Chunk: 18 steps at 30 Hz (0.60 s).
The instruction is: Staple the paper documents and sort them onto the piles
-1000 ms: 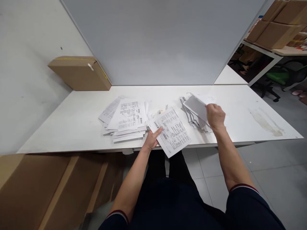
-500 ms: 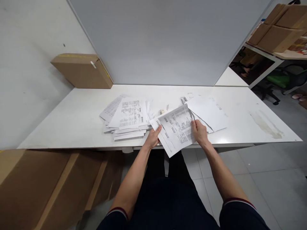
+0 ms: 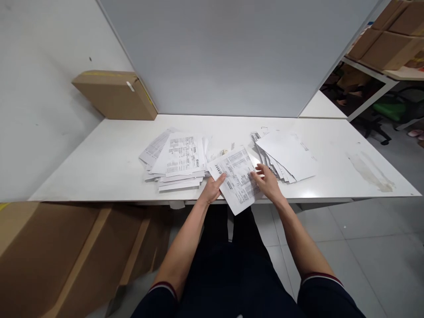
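Note:
My left hand [image 3: 212, 189] is closed on the lower left edge of a printed paper sheet [image 3: 236, 179], thumb on top. The sheet is tilted and overhangs the table's front edge. At its right edge is my right hand [image 3: 267, 182], fingers apart, with the thumb touching the print. Whether more sheets lie beneath the held one is hidden. Left of my hands sits an uneven stack of printed papers [image 3: 183, 154]. On the right a fanned pile of papers [image 3: 288, 154] lies with a mostly blank sheet on top. A small pale object [image 3: 225, 151] shows behind the held sheet.
The white table [image 3: 109, 163] runs against a grey panel [image 3: 215, 62]. A cardboard box [image 3: 114, 97] leans at the back left. Larger cardboard boxes [image 3: 76, 251] stand below the left front edge. A stain [image 3: 372, 172] marks the right end. Beyond it is a green chair [image 3: 391, 110].
My right hand has loosened from the sheet's right edge and moved left, its fingers spreading. The sheet beneath has turned slightly. More of the right pile's fanned edges shows.

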Available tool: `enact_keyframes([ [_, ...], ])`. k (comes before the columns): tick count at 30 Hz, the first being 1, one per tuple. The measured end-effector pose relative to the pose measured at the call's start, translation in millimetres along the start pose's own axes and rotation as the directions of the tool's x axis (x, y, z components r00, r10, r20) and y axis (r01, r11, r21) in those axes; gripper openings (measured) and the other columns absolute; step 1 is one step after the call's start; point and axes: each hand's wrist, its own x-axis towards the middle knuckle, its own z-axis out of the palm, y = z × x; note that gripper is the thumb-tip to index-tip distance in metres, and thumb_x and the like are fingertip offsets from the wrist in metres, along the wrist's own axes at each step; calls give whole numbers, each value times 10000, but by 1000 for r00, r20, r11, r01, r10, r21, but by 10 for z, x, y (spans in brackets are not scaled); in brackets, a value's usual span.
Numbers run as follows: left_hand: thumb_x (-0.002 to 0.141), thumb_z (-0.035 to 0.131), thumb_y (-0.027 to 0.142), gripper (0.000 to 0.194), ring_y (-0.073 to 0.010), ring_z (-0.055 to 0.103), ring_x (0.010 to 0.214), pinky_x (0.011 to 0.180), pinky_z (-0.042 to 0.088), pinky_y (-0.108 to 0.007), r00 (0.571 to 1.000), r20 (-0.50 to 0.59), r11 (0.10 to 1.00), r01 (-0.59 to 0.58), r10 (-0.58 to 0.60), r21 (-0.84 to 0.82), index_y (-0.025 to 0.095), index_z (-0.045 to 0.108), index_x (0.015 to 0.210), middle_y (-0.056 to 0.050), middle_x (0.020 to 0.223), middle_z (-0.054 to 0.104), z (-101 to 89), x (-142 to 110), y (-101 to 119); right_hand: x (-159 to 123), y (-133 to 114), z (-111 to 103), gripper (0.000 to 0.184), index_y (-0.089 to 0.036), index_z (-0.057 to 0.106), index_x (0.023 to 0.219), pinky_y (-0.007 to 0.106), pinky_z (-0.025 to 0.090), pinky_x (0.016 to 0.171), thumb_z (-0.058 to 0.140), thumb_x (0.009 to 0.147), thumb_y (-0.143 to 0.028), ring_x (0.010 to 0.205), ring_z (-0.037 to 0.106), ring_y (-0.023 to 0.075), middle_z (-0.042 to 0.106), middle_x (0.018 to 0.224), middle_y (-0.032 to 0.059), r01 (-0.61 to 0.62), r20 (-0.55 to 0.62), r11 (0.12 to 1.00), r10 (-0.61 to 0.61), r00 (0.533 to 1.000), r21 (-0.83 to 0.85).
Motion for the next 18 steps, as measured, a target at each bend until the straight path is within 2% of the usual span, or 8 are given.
enact_keyframes([
  [2, 711, 734, 375, 488, -289, 518, 1206, 1043, 408, -465, 1000, 4, 1000, -27, 27, 0, 175, 611, 1140, -105, 1178, 646, 27, -19, 30, 14, -65, -116, 385, -167, 579, 1013, 289, 439, 641, 509, 819, -492, 784, 576, 190, 636, 898, 75, -4, 178, 992, -19, 984, 128],
  [4, 701, 740, 384, 438, -281, 579, 1123, 991, 453, -463, 999, 11, 999, -39, 39, 31, 164, 639, 1066, -102, 1083, 682, 48, -33, 80, 19, -207, -287, 292, -178, 594, 883, 262, 410, 593, 487, 847, -448, 684, 552, 162, 616, 749, 31, 74, 227, 992, -95, 969, 101],
  [7, 675, 758, 375, 405, -256, 647, 975, 923, 489, -461, 994, 21, 984, -107, 105, 142, 158, 645, 997, -84, 948, 700, 31, -29, 156, 16, -546, -609, 204, -193, 593, 884, 252, 373, 584, 456, 886, -344, 649, 518, 146, 612, 739, 22, 272, 140, 950, -251, 958, -155],
  [10, 673, 761, 354, 548, -238, 600, 1082, 986, 435, -442, 953, -29, 903, -278, 303, 327, 222, 558, 1165, -74, 1087, 654, -44, -3, 176, 9, -881, -852, 198, -193, 595, 931, 267, 350, 610, 402, 911, -236, 735, 523, 173, 636, 817, 56, 421, 181, 792, -381, 907, -442],
  [12, 689, 748, 354, 641, -240, 490, 1232, 1056, 364, -426, 911, -32, 814, -350, 411, 464, 255, 476, 1261, -87, 1261, 565, -97, 12, 144, 12, -1008, -886, 219, -179, 593, 901, 279, 320, 599, 375, 912, -179, 757, 509, 193, 634, 791, 77, 472, 266, 661, -394, 880, -583],
  [14, 726, 711, 366, 649, -241, 410, 1302, 1091, 315, -416, 901, 17, 744, -368, 433, 558, 252, 430, 1300, -100, 1355, 486, -133, 17, 87, 23, -1041, -818, 227, -168, 582, 873, 288, 295, 588, 359, 912, -148, 744, 494, 200, 624, 756, 85, 510, 369, 557, -354, 860, -655],
  [16, 776, 649, 376, 600, -239, 423, 1288, 1080, 329, -409, 920, 72, 710, -346, 386, 613, 231, 414, 1309, -113, 1356, 480, -148, 16, 24, 38, -1015, -702, 206, -164, 566, 884, 291, 283, 582, 362, 916, -152, 741, 496, 202, 624, 771, 85, 533, 452, 514, -285, 845, -672],
  [18, 821, 578, 375, 525, -233, 454, 1256, 1051, 366, -390, 940, 106, 682, -310, 325, 662, 217, 424, 1298, -116, 1330, 497, -151, 14, -26, 49, -977, -604, 175, -163, 547, 911, 289, 276, 574, 374, 924, -185, 755, 511, 207, 628, 817, 86, 525, 486, 516, -224, 845, -676],
])
